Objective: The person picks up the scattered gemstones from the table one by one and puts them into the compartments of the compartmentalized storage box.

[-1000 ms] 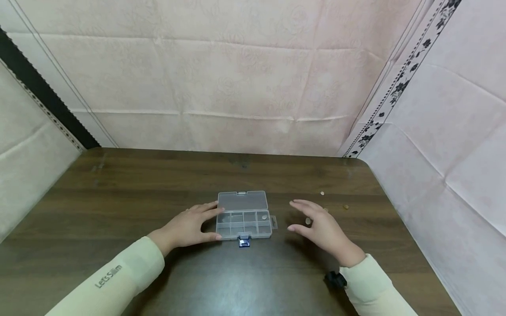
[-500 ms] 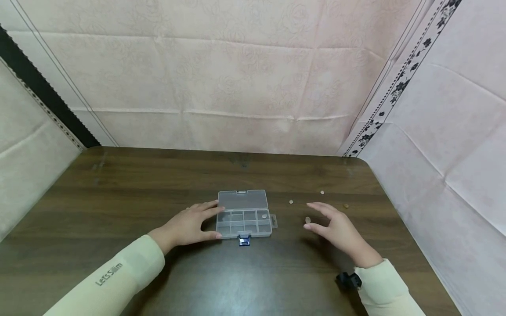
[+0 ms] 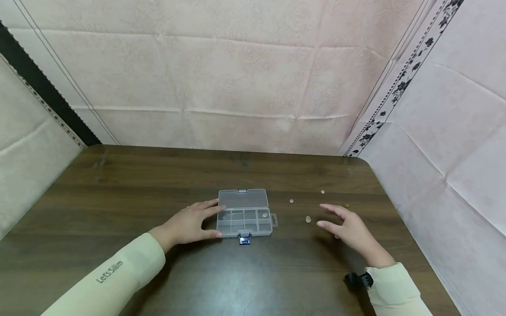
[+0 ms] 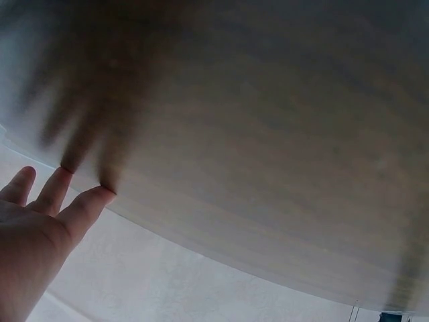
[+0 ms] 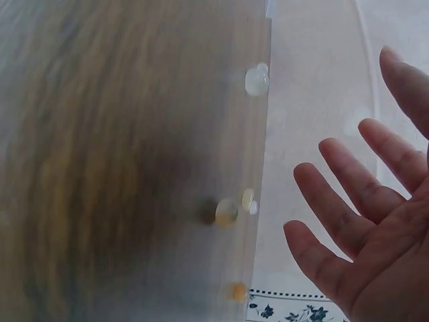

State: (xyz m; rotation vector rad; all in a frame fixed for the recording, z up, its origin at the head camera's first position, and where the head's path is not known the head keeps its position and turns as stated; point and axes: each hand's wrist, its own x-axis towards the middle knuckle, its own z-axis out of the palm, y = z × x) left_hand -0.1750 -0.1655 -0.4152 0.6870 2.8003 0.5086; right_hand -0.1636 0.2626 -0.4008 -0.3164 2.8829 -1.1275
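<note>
Dark wood-grain bench [image 3: 166, 188], walled by pale patterned cloth [image 3: 237, 87] on 3 sides. Clear divided box [image 3: 243, 220] is laid open just ahead of the left hand [image 3: 187, 226], its lid [image 3: 243, 199] folded to the far side. Left index is rested at the box's edge near the hinge, thumb at the near left corner; fingers spread, nearly straight, no tight grip seen. Across the box from those fingers, 1 pale stone [image 3: 265, 215] is seen in the far row's right-end compartment.

Right hand [image 3: 349, 230] is held near the loose stones, thumb and index parted wide, nothing seen between them. Beside its thumb tip, 1 clear stone [image 3: 308, 219] is found; past it, farther left, 1 small whitish stone [image 3: 291, 201]; beyond the index tip, 1 white chip [image 3: 323, 192]; just behind the index, 1 amber stone [image 3: 346, 205], partly covered. Others may be hidden.

Handling, as judged: box light, stiff, thin plastic, easily slid; best held by its side walls, with the hinge spared. Stones likely light, hard, smooth, slippery; best pinched at opposite edges by fingertips, since they could skid if pressed from above.
</note>
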